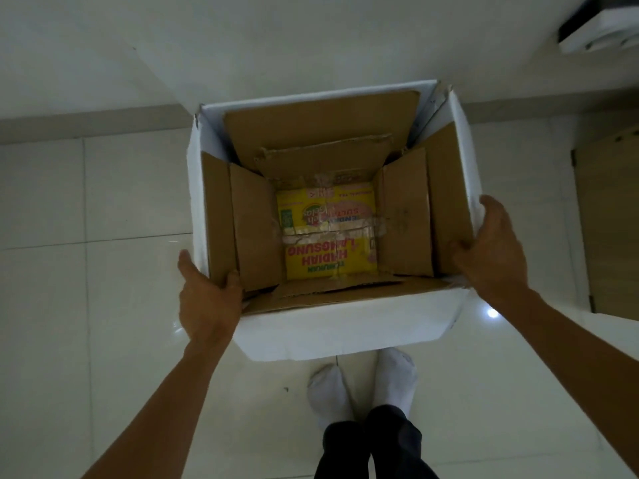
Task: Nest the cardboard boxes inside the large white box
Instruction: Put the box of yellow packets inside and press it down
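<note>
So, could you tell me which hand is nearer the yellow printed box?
Left. The left hand grips the white box rim nearest the yellow printed box; the right hand holds the farther right wall.

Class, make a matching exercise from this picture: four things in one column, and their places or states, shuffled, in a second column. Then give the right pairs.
Things:
1. left hand
2. right hand
3. yellow printed box
4. white socks

Places or states:
A. lowest inside the nested cardboard
B. on the tiled floor, below the large white box
C. gripping the box's near left corner
D. gripping the box's right wall

Pairs: 1-C, 2-D, 3-A, 4-B
</note>
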